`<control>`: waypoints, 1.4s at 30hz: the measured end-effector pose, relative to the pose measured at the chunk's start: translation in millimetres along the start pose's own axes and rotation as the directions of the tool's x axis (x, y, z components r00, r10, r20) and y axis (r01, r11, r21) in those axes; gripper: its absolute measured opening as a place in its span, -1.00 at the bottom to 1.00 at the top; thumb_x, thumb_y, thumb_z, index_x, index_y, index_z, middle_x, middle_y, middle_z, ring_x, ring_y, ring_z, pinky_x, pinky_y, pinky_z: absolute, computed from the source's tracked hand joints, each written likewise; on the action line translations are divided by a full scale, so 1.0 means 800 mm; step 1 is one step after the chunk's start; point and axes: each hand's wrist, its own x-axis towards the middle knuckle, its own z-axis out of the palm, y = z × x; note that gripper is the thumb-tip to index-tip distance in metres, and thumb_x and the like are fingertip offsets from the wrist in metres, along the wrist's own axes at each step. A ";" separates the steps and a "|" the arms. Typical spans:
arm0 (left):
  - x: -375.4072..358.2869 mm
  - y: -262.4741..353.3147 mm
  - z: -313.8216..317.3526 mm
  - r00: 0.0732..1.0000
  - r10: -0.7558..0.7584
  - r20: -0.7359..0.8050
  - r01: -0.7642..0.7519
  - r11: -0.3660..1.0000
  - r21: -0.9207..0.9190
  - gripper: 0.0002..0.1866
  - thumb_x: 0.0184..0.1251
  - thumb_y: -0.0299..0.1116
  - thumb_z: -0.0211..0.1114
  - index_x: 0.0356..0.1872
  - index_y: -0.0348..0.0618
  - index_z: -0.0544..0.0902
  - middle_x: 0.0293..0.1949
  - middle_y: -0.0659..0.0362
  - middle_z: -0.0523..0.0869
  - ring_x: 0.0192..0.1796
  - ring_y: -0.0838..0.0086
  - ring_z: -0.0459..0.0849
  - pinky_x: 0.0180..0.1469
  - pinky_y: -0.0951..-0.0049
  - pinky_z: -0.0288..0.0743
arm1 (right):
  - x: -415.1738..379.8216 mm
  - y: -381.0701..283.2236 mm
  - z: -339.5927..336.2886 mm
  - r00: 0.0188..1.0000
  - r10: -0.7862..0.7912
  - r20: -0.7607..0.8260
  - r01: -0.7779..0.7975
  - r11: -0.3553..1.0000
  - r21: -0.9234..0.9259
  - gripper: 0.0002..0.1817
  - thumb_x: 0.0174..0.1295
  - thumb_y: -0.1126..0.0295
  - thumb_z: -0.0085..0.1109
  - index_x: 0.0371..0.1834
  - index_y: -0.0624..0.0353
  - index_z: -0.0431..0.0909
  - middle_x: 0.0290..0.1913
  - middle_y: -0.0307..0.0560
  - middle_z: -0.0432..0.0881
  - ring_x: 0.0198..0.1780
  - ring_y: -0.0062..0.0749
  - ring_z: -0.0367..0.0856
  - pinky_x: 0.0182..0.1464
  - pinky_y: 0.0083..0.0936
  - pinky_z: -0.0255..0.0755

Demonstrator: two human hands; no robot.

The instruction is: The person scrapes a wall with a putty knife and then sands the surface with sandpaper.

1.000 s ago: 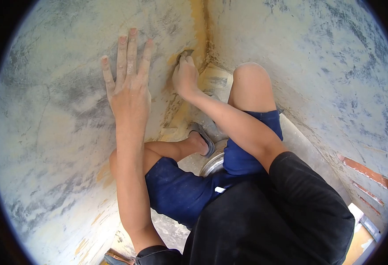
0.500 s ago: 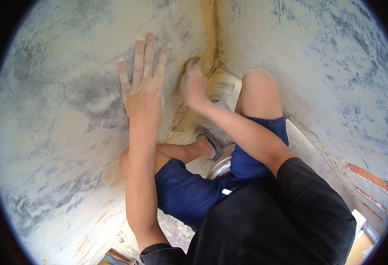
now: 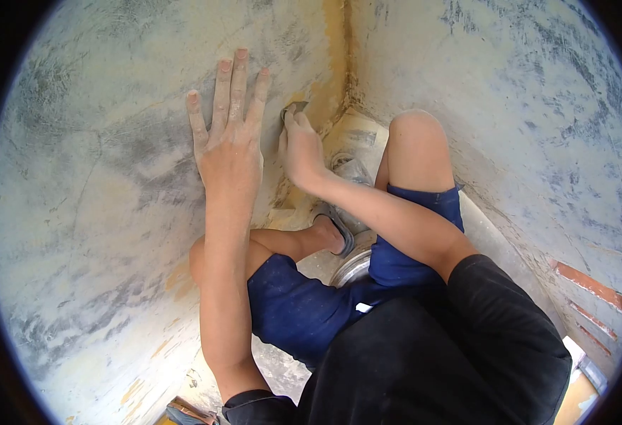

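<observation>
My left hand [image 3: 229, 145] lies flat against the pale, patchy wall [image 3: 112, 127] on the left, its fingers stretched upward, apart and dusty. To its right, my right hand [image 3: 301, 152] is closed on a small dark grey piece of sandpaper [image 3: 295, 108], pressed against the same wall near the corner. Most of the piece is hidden under my fingers. Beside it the wall has a yellowish-brown stained patch, and a brown strip runs up the corner [image 3: 348, 64].
Another mottled wall [image 3: 509, 106] stands on the right, with exposed reddish strips [image 3: 591, 285] low down. My bent knees flank a round metal-looking rim [image 3: 353, 269]. A grey slipper [image 3: 344, 234] is on my foot. A greyish translucent object [image 3: 353, 172] lies on the floor near the corner.
My right hand has shifted slightly left and down along the wall with the sandpaper, away from the corner. My left hand stays nearly in place.
</observation>
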 end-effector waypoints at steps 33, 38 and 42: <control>-0.002 -0.001 0.001 1.000 0.009 0.000 -0.009 1.000 -0.014 -0.06 0.16 -0.65 0.17 0.61 0.41 0.37 0.73 0.49 0.12 0.74 0.56 0.05 0.76 -0.02 -0.30 | 0.001 0.014 0.004 0.998 0.023 -0.060 -0.025 0.999 -0.027 -0.53 0.38 0.60 -0.01 0.35 0.53 0.41 0.03 0.38 0.56 0.03 0.30 0.62 0.09 0.00 0.55; -0.002 -0.001 -0.004 0.999 -0.003 0.036 0.002 0.999 0.037 -0.06 0.16 -0.67 0.16 0.61 0.42 0.37 0.73 0.50 0.12 0.74 0.57 0.05 0.76 -0.02 -0.30 | 0.048 0.041 0.006 0.986 0.083 -0.143 -0.091 0.995 -0.044 -0.43 0.36 0.64 -0.02 0.47 0.54 0.30 0.06 0.43 0.53 0.02 0.34 0.63 0.08 0.03 0.57; -0.001 0.000 0.002 1.000 0.003 0.011 -0.003 1.000 -0.011 -0.04 0.14 -0.71 0.15 0.61 0.43 0.38 0.73 0.50 0.12 0.74 0.57 0.05 0.76 -0.02 -0.29 | 0.008 0.004 0.006 0.984 -0.097 -0.150 0.086 0.994 -0.074 -0.47 0.37 0.62 -0.03 0.43 0.55 0.33 0.03 0.41 0.55 0.00 0.34 0.63 0.04 0.04 0.56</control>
